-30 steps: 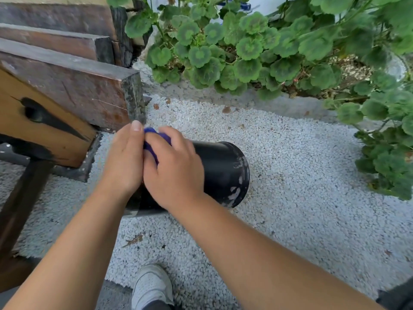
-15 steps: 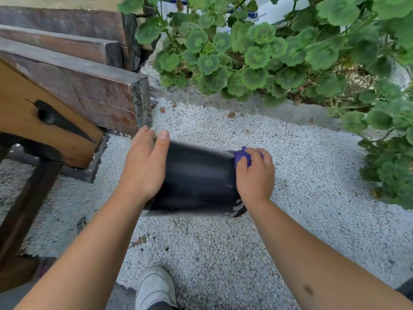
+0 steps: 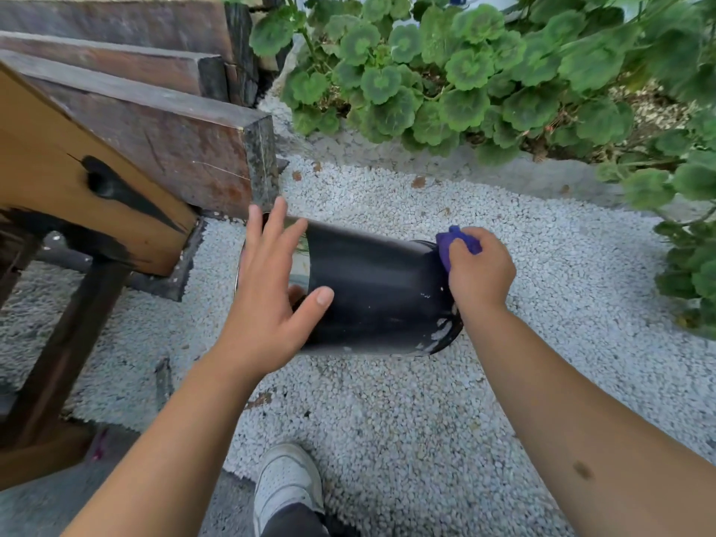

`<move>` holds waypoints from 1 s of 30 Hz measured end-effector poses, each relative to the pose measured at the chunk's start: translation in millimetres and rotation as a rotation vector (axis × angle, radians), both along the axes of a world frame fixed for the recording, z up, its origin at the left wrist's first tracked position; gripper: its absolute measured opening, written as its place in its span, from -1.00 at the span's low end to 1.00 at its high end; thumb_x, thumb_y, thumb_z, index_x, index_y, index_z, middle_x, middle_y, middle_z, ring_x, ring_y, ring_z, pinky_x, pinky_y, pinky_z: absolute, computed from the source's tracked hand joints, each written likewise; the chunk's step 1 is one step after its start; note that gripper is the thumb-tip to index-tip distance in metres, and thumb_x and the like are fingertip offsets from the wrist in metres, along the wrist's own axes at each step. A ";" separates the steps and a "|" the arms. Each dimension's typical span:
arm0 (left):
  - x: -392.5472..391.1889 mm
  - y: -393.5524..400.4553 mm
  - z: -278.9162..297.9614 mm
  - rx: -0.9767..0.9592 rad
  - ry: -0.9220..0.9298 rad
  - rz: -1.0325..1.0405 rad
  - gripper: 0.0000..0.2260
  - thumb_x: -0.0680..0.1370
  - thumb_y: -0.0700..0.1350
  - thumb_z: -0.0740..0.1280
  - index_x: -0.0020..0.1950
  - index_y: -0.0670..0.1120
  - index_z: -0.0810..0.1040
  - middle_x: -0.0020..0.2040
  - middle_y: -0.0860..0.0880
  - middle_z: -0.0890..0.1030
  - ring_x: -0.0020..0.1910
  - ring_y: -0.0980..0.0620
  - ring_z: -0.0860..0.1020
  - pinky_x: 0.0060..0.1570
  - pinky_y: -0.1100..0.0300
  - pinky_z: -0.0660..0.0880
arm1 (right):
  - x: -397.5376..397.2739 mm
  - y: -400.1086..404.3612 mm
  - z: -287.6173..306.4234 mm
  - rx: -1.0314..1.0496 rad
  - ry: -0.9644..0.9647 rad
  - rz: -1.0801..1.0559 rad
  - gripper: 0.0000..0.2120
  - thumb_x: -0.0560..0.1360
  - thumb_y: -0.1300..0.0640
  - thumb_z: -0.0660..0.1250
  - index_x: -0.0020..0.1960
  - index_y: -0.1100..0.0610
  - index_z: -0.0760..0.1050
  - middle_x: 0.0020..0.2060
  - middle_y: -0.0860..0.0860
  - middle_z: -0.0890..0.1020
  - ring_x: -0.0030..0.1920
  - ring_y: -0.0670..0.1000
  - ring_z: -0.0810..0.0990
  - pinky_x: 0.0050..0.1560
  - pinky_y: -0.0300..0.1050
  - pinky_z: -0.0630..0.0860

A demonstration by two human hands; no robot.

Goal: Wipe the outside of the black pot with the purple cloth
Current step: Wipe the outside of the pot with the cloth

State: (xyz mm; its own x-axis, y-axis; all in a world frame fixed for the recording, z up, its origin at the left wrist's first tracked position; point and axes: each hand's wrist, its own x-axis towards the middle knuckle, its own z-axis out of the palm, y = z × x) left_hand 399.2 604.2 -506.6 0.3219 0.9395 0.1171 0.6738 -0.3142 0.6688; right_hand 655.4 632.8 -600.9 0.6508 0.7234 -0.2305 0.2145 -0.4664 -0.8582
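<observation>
The black pot (image 3: 374, 292) lies on its side above the white gravel, its shiny open end to the left and its scuffed base to the right. My left hand (image 3: 271, 292) rests at the open end with fingers spread, thumb pressed on the black wall. My right hand (image 3: 478, 275) is at the base end, fingers closed around the bunched purple cloth (image 3: 449, 242), which presses against the pot's upper right edge. Most of the cloth is hidden in my fist.
Thick wooden beams (image 3: 155, 141) and a tan wooden slab (image 3: 69, 180) stand close to the left of the pot. Green leafy plants (image 3: 445, 71) line the back and right. White gravel (image 3: 387, 420) covers the ground. My white shoe (image 3: 286, 482) is below.
My right hand slid the purple cloth from the pot's left end along its wall to the base end. My left hand loosened from a grip to spread fingers.
</observation>
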 end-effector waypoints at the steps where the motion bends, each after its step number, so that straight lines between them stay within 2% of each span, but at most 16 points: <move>1: 0.9 5.3 1.5 0.073 0.049 -0.030 -0.34 0.56 0.33 0.10 0.54 -0.04 0.23 0.63 0.02 0.01 0.60 -0.03 -0.12 0.43 -0.33 0.16 | 2.6 4.3 4.9 0.022 0.117 -0.102 -0.84 0.45 0.11 0.30 -0.02 -0.04 0.60 -0.09 -0.10 0.63 -0.08 -0.04 0.60 -0.15 -0.26 0.42; 3: 1.0 16.1 5.9 0.128 0.065 -0.113 -0.36 0.59 0.31 0.06 0.45 -0.16 0.37 0.55 -0.09 0.25 0.60 -0.07 0.02 0.51 -0.12 0.10 | 10.5 12.1 17.6 0.086 0.327 -0.340 -0.80 0.45 0.17 0.28 -0.02 -0.07 0.58 -0.09 -0.08 0.65 -0.20 -0.12 0.64 -0.27 -0.26 0.49; 4: 1.5 20.5 7.6 0.123 0.048 -0.123 -0.35 0.60 0.30 0.03 0.40 -0.19 0.42 0.48 -0.12 0.37 0.58 -0.08 0.10 0.50 -0.05 0.12 | 13.9 15.1 25.1 0.125 0.370 -0.415 -0.79 0.46 0.19 0.28 -0.01 -0.06 0.58 -0.08 -0.05 0.65 -0.29 -0.15 0.62 -0.32 -0.25 0.50; 6: 5.5 26.9 9.0 0.102 0.043 -0.085 -0.35 0.60 0.31 -0.03 0.36 -0.18 0.44 0.36 -0.08 0.47 0.54 -0.07 0.21 0.45 -0.10 0.21 | 11.3 21.1 43.8 0.196 0.356 -0.406 -0.80 0.45 0.20 0.27 -0.01 -0.04 0.58 -0.09 -0.03 0.65 -0.27 -0.12 0.59 -0.25 -0.20 0.51; 7: 8.8 29.4 9.2 0.096 0.053 -0.061 -0.36 0.60 0.31 -0.05 0.36 -0.16 0.43 0.35 -0.05 0.47 0.52 -0.05 0.23 0.40 -0.16 0.25 | 3.3 23.5 56.0 0.239 0.332 -0.348 -0.80 0.45 0.19 0.28 -0.01 -0.05 0.58 -0.10 -0.08 0.64 -0.22 -0.13 0.59 -0.21 -0.21 0.51; 9: 15.6 36.0 9.2 0.108 0.058 -0.042 -0.35 0.60 0.32 -0.09 0.36 -0.14 0.42 0.32 -0.04 0.46 0.47 -0.03 0.29 0.31 -0.19 0.32 | -25.4 24.4 80.9 0.332 0.267 -0.147 -0.80 0.47 0.16 0.31 0.02 -0.09 0.57 -0.09 -0.22 0.60 -0.15 -0.28 0.58 -0.18 -0.39 0.48; 11: 21.0 44.7 11.0 0.132 0.025 -0.052 -0.31 0.60 0.32 -0.11 0.33 -0.20 0.43 0.25 -0.10 0.47 0.34 -0.09 0.39 0.22 -0.19 0.37 | -64.2 17.1 98.0 0.384 0.146 0.109 -0.78 0.50 0.09 0.31 0.09 -0.16 0.51 0.00 -0.26 0.57 -0.02 -0.36 0.52 -0.08 -0.48 0.43; 12: 23.1 48.6 11.9 0.142 0.001 -0.061 -0.30 0.60 0.32 -0.11 0.30 -0.22 0.44 0.20 -0.12 0.48 0.26 -0.12 0.43 0.18 -0.18 0.39 | -82.9 10.6 101.5 0.396 0.062 0.226 -0.77 0.51 0.06 0.28 0.13 -0.17 0.50 0.07 -0.23 0.56 0.06 -0.33 0.51 0.01 -0.44 0.41; 14: 26.8 54.2 12.8 0.154 -0.041 -0.078 -0.32 0.60 0.33 -0.11 0.21 -0.21 0.46 0.09 -0.08 0.47 0.12 -0.11 0.45 0.08 -0.15 0.41 | -110.9 -4.6 97.5 0.403 -0.145 0.400 -0.71 0.53 0.01 0.23 0.22 -0.06 0.55 0.23 -0.08 0.54 0.21 -0.11 0.50 0.17 -0.19 0.46; 15: 28.2 55.5 12.8 0.158 -0.050 -0.084 -0.33 0.59 0.33 -0.11 0.18 -0.20 0.46 0.05 -0.05 0.46 0.08 -0.10 0.44 0.04 -0.13 0.41 | -118.0 -10.0 91.2 0.412 -0.246 0.444 -0.67 0.53 0.00 0.22 0.25 0.00 0.57 0.28 0.00 0.53 0.24 0.01 0.49 0.20 -0.07 0.46; 17: 27.8 55.0 11.2 0.160 -0.040 -0.087 -0.34 0.59 0.33 -0.11 0.17 -0.20 0.47 0.05 -0.06 0.46 0.07 -0.09 0.44 0.05 -0.09 0.41 | -117.4 -11.6 77.0 0.445 -0.376 0.443 -0.66 0.53 -0.01 0.23 0.21 0.07 0.60 0.27 0.10 0.54 0.21 0.11 0.52 0.17 0.02 0.47; 21: 16.6 54.8 7.7 0.143 -0.012 -0.047 -0.33 0.62 0.28 -0.07 0.25 -0.27 0.46 0.16 -0.15 0.46 0.18 -0.13 0.45 0.20 -0.03 0.38 | -83.2 8.0 48.9 0.311 -0.384 0.322 -0.73 0.50 0.02 0.27 0.12 0.02 0.65 0.22 0.01 0.58 0.08 0.06 0.56 0.00 -0.06 0.51; 25: 19.2 53.4 9.2 0.128 -0.008 -0.031 -0.38 0.61 0.27 -0.05 0.25 -0.23 0.46 0.15 -0.11 0.45 0.15 -0.09 0.45 0.16 -0.09 0.39 | -30.5 9.5 7.2 0.043 -0.307 0.212 -0.71 0.57 -0.06 0.18 0.21 -0.09 0.58 0.35 -0.11 0.45 0.19 -0.01 0.52 -0.02 -0.16 0.37; 28: 31.9 53.6 10.6 0.111 0.026 -0.021 -0.41 0.60 0.27 -0.03 0.26 -0.19 0.46 0.16 -0.06 0.45 0.16 -0.08 0.45 0.11 -0.15 0.42 | -8.7 9.2 -6.8 -0.006 -0.275 0.185 -0.70 0.56 -0.06 0.18 0.23 -0.08 0.56 0.37 -0.12 0.42 0.17 -0.03 0.51 0.03 -0.19 0.31; 30: 37.1 54.9 11.5 0.091 0.038 -0.005 -0.43 0.59 0.28 -0.01 0.28 -0.15 0.45 0.18 -0.03 0.44 0.17 -0.08 0.45 0.10 -0.19 0.43 | -0.7 9.6 -9.1 0.007 -0.274 0.190 -0.70 0.56 -0.05 0.20 0.24 -0.07 0.55 0.37 -0.12 0.43 0.07 -0.08 0.50 0.04 -0.20 0.32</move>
